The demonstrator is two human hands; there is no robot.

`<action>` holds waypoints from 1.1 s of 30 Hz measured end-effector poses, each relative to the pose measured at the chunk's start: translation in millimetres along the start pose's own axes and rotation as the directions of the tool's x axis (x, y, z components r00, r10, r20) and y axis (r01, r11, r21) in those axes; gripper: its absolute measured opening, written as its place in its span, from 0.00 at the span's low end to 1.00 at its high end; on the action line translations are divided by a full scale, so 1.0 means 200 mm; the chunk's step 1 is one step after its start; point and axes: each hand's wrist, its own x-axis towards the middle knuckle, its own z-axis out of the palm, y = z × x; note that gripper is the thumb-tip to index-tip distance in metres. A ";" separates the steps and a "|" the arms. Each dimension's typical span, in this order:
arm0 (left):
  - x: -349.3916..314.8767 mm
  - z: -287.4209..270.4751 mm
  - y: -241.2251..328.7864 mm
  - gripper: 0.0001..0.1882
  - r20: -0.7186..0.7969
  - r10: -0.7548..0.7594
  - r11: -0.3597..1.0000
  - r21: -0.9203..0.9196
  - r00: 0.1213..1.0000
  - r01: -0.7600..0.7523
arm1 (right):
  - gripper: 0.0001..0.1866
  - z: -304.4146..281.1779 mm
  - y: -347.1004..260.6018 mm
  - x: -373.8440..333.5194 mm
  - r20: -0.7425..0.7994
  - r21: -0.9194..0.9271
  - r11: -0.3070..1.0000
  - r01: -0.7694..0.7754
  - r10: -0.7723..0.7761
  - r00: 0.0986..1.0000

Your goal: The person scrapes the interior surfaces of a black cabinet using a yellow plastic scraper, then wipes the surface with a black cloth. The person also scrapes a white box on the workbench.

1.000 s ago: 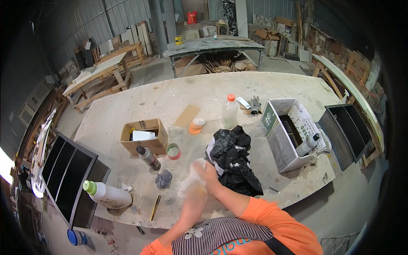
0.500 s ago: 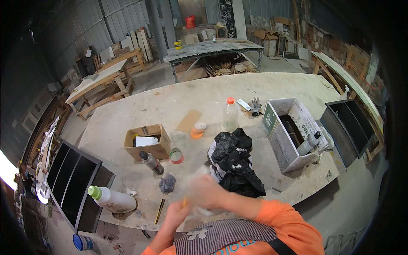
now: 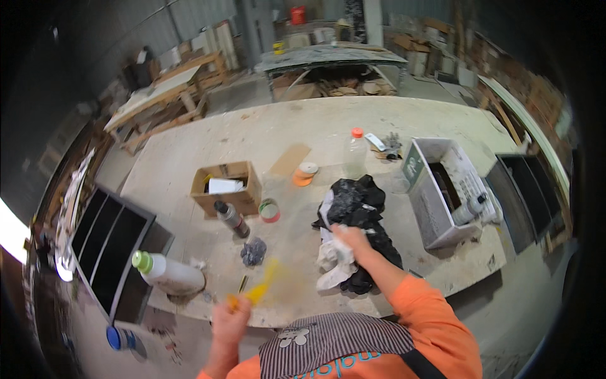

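Observation:
My left hand is closed on the handle of a yellow tool, possibly a scraper, whose far end is smeared by motion. It is held over the near part of the table. My right hand grips a white rag against a crumpled heap of black plastic or cloth smudged with white. A crumpled grey-purple lump lies beyond my left hand. Beside it leans a dark-capped grey bottle. A thin dark and yellow stick lies partly behind the tool.
A white jug with a green cap lies tilted at the left. Farther back are a cardboard box, a roll of tape, orange discs and a clear bottle. A white box stands right, and dark panels flank the table.
My hands have come apart. The right has moved right onto the black heap with the white rag; the left has moved left and lower, its yellow tool now showing. The view has shifted slightly.

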 end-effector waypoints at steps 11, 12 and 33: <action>0.09 0.25 -0.10 0.07 -0.015 -0.024 0.921 -0.390 1.000 0.016 | 0.23 0.13 -0.29 -0.22 -0.010 0.705 0.682 0.193 -0.262 0.965; 0.11 0.27 -0.11 0.07 -0.010 0.005 0.944 -0.330 1.000 -0.008 | 0.22 0.13 -0.33 -0.24 -0.002 0.677 0.695 0.243 -0.328 0.945; 0.12 0.24 -0.34 0.16 0.702 -0.113 0.991 0.031 0.703 0.128 | 0.16 0.24 -0.21 -0.44 0.464 -0.053 0.652 0.756 -0.654 0.597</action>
